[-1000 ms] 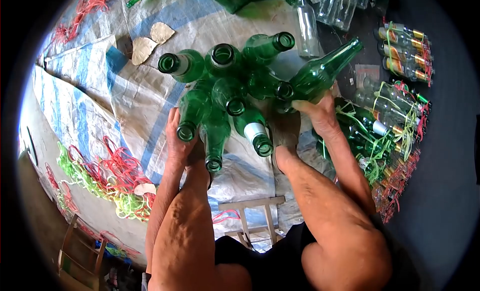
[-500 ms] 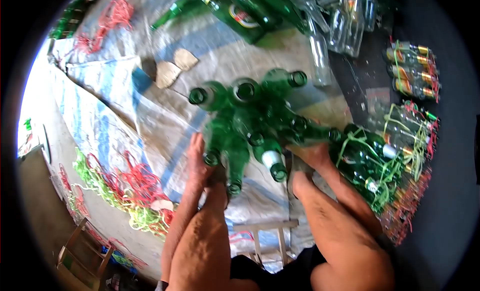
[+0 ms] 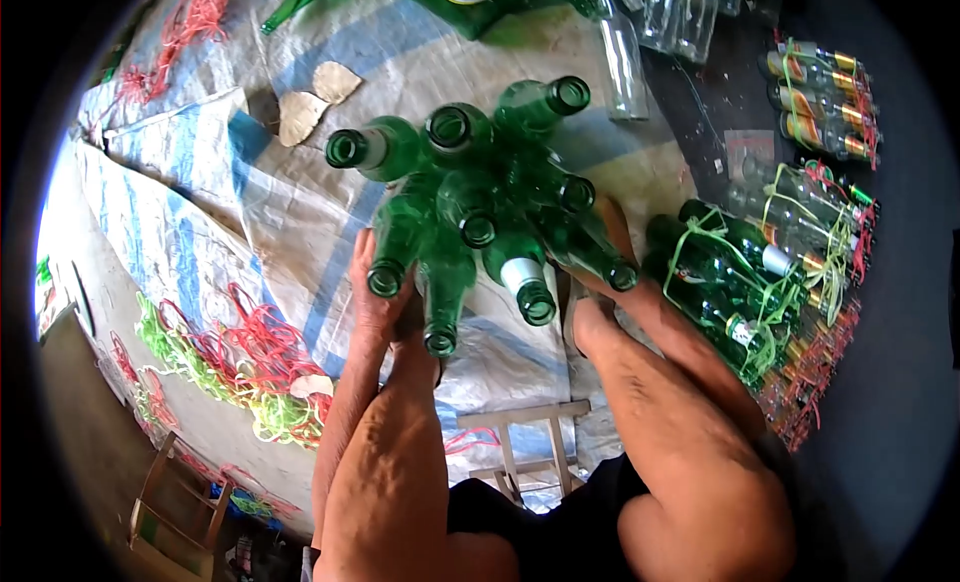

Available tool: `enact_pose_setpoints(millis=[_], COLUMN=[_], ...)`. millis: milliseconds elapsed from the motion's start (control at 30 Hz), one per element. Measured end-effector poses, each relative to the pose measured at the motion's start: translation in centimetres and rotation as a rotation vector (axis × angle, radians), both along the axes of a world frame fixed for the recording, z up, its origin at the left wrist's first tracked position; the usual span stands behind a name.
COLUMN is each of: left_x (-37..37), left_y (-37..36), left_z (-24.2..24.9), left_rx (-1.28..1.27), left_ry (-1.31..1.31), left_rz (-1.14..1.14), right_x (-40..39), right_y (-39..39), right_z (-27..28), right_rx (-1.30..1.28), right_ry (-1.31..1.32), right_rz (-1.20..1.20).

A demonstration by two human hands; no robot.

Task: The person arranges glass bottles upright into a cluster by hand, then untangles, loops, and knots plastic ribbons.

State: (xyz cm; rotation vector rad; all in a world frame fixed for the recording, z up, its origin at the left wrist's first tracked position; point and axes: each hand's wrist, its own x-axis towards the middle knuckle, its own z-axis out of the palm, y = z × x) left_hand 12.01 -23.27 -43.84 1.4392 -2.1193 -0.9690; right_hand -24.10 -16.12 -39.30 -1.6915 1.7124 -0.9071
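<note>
A cluster of several green glass bottles point(image 3: 465, 197) stands in front of me, packed together with their open necks fanning outward. One neck toward me carries a silver foil band point(image 3: 520, 274). At the cluster's left side, my left hand point(image 3: 374, 287) curls against the lower bottles. My right hand point(image 3: 612, 244) holds the right side, its fingers partly hidden behind a leaning bottle point(image 3: 590, 252). The bottle bases are out of sight under the necks. My feet and legs flank the cluster on both sides.
Tied bundles of green bottles point(image 3: 725, 292) and clear bottles point(image 3: 825, 102) lie to the right. Loose green bottles point(image 3: 470, 7) and clear bottles point(image 3: 625, 72) are at the far side. Red and green twine point(image 3: 250, 352) lies left, on a striped tarp point(image 3: 190, 172). A wooden stool point(image 3: 180, 502) stands lower left.
The rightmost bottle, which leaned outward, has drawn in toward the others, so the cluster is tighter. My view has shifted, moving the whole scene up and left. Both hands remain on the bottles.
</note>
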Motion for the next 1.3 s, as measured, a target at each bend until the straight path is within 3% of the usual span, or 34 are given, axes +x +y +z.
enact_pose_setpoints(millis=[367,533,567,667,767,867,900,967,1033,1067,1167,1267,1300], left_x=[1.8,0.1,-0.1,-0.3,-0.3,-1.5,-1.8,-1.6,-2.3,-2.4,-1.7,-0.9,-1.3], left_y=[1.0,-0.1,-0.2,-0.4,-0.6,-2.1,-2.6,-3.0,-4.3,-5.6,-10.1,-17.1,-19.7], left_z=[-1.9,0.0,0.0,0.1,0.3,3.7,3.7,4.2,5.6,5.6,6.6,6.7,7.4], left_rx=[0.062,-0.074,-0.104,-0.129,-0.009,0.208,0.109,0.163,0.165,0.038,-0.112,-0.073,-0.072], left_ry=[-0.099,-0.149,-0.131,-0.048,0.028,0.093,0.096,0.053,0.144,0.175,0.059,0.139,0.042], left_rz=[-0.115,-0.111,-0.114,-0.097,-0.054,0.001,-0.011,0.05,0.164,0.119,0.083,0.044,0.08], right_x=[-0.7,-0.1,0.1,0.0,-0.6,-1.1,-1.0,-1.0,-0.8,-0.7,-1.1,-1.5,-1.7], right_y=[-0.8,-1.2,-1.6,-0.8,-0.8,-0.2,-0.3,-0.2,-0.4,-0.3,0.1,0.0,-0.1], right_z=[-1.2,0.0,0.8,0.0,-0.7,-2.2,-2.0,-1.5,-0.5,-0.7,-1.5,-2.4,-2.7], right_rx=[0.023,-0.026,-0.132,-0.062,0.022,0.082,0.083,0.022,0.017,0.043,0.118,0.2,0.225], right_ry=[-0.063,-0.141,-0.063,-0.014,-0.031,-0.071,-0.06,0.032,0.044,0.039,0.014,-0.047,-0.069], right_rz=[0.004,-0.051,-0.051,-0.085,-0.038,-0.062,-0.066,-0.067,-0.075,-0.081,-0.092,-0.057,-0.044])
